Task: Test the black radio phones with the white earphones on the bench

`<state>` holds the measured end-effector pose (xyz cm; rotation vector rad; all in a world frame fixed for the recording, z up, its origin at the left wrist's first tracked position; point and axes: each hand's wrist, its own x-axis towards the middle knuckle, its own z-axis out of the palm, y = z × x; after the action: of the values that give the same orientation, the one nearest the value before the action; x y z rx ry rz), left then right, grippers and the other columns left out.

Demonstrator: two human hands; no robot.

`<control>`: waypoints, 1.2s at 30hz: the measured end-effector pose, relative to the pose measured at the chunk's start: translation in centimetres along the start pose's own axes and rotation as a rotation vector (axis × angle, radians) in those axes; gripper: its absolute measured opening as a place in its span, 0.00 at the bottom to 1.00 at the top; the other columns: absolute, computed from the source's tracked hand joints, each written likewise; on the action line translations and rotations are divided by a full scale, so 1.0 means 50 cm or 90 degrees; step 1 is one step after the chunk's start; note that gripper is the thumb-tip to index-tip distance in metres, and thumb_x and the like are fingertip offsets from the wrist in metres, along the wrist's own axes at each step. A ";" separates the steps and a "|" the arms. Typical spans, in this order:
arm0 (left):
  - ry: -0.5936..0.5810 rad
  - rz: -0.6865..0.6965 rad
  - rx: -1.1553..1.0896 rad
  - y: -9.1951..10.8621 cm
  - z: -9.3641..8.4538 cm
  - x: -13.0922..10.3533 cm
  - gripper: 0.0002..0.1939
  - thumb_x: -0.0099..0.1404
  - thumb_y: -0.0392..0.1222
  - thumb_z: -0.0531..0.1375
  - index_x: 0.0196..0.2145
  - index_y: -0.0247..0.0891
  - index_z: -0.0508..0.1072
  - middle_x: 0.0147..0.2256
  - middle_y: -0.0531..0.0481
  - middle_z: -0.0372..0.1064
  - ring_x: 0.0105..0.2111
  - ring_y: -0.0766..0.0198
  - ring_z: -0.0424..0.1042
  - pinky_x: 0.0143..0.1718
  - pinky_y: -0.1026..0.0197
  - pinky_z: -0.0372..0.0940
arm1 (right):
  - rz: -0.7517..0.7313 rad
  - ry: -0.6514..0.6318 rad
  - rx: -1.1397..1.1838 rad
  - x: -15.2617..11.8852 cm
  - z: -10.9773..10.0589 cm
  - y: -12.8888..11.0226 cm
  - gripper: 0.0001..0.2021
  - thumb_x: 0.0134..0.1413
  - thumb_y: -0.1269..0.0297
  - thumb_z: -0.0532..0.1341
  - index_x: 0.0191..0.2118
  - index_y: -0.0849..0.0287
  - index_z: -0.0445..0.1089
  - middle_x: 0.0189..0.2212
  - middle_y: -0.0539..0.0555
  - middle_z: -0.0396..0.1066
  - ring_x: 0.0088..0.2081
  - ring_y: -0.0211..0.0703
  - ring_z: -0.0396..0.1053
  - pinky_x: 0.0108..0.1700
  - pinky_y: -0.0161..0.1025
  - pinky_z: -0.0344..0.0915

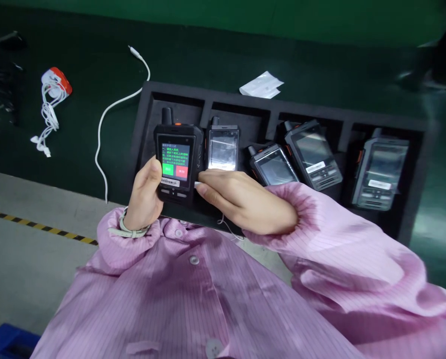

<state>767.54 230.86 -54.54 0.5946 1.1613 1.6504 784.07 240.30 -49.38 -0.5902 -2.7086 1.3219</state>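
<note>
We see a dark green mat (245,55) under a black foam tray (144,114), grey floor (28,239) beside. Our left hand (144,197) grips a lit handheld radio (178,154); our right hand (245,199) pinches a white plug (198,185) against it.

We see a handset (178,162) of matt black plastic with a glossy lit screen. At three o'clock from it, four more handsets (312,154) show shiny glass fronts, some with a gleaming film. The tray (413,199) under them looks like dull black foam. The worktop (95,65) is dark green and matt. At nine o'clock lies a smooth white plastic cable (103,124). Our sleeves (357,239) are pink striped cloth with a faint sheen.
</note>
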 end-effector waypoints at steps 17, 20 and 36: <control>-0.018 -0.003 -0.040 -0.006 -0.002 -0.002 0.21 0.67 0.62 0.62 0.38 0.39 0.76 0.41 0.45 0.79 0.51 0.53 0.78 0.50 0.53 0.75 | -0.066 0.122 0.005 -0.006 -0.011 0.017 0.12 0.66 0.66 0.54 0.29 0.57 0.61 0.26 0.49 0.64 0.30 0.37 0.62 0.35 0.36 0.58; -0.023 0.005 -0.047 -0.007 -0.001 -0.002 0.21 0.67 0.61 0.62 0.37 0.39 0.76 0.41 0.45 0.79 0.50 0.54 0.78 0.50 0.53 0.75 | -0.087 0.140 -0.004 -0.006 -0.006 0.016 0.12 0.67 0.66 0.55 0.29 0.57 0.63 0.27 0.50 0.65 0.31 0.38 0.63 0.36 0.36 0.59; -0.033 0.015 -0.021 0.001 0.006 0.008 0.20 0.67 0.60 0.63 0.33 0.39 0.73 0.37 0.47 0.78 0.50 0.54 0.78 0.51 0.54 0.75 | -0.026 0.173 -0.062 -0.005 0.019 0.019 0.12 0.66 0.64 0.54 0.30 0.57 0.64 0.27 0.52 0.67 0.34 0.43 0.64 0.41 0.40 0.60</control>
<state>767.60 231.32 -54.40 0.6287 1.0919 1.6606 784.38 240.02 -50.70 -0.6656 -2.5583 1.0206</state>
